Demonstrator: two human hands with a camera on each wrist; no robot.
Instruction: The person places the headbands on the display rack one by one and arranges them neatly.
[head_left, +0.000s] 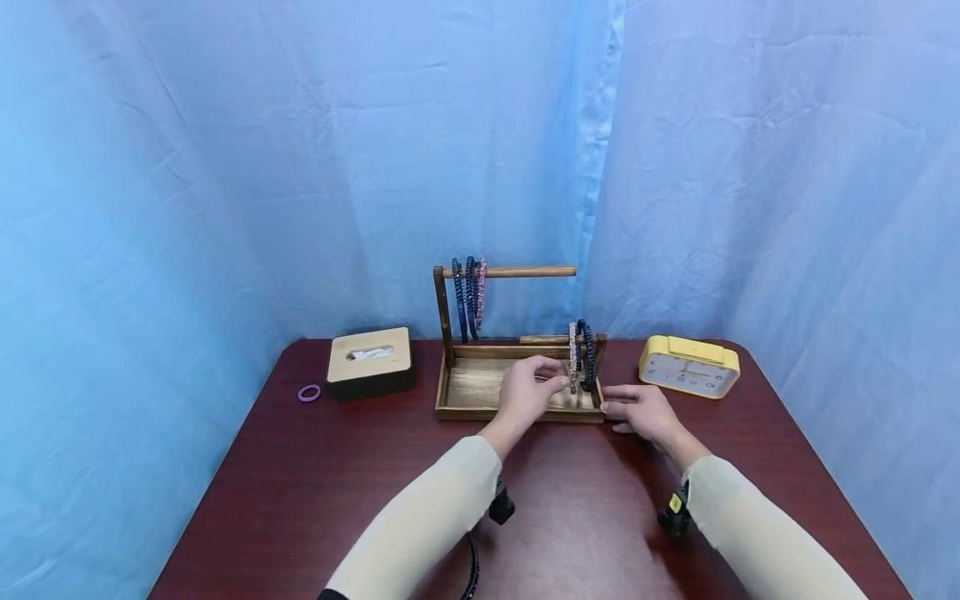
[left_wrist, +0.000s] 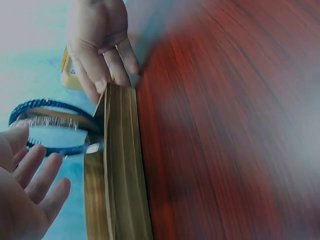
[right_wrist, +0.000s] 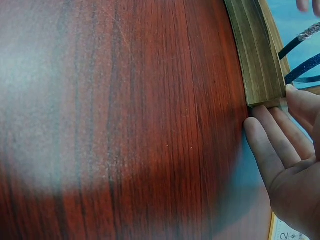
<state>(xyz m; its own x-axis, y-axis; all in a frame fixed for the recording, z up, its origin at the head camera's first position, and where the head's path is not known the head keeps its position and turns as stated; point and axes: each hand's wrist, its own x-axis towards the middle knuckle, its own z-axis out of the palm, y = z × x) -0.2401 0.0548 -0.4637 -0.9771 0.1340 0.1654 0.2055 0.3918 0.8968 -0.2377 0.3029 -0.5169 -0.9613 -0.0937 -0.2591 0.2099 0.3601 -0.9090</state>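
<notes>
A wooden rack (head_left: 517, 414) with a tray base stands at the table's far side. Dark blue headbands (head_left: 460, 300) and a pink headband (head_left: 482, 293) hang on its upper bar. From the short lower bar hang a glittery headband (head_left: 573, 358) and a dark braided headband (head_left: 588, 354). My left hand (head_left: 525, 387) is over the tray beside the glittery headband, fingers loosely extended; whether the fingertips touch it is unclear. With fairly straight fingers, my right hand (head_left: 645, 412) touches the tray's right end, its thumb (right_wrist: 295, 95) at the rim.
A tissue box (head_left: 371, 367) and a purple ring (head_left: 309, 392) lie left of the rack. To the right stands a yellow clock (head_left: 690, 367). Another dark headband (head_left: 472, 567) lies near the table's front, partly hidden by my left sleeve. Blue curtains surround the table.
</notes>
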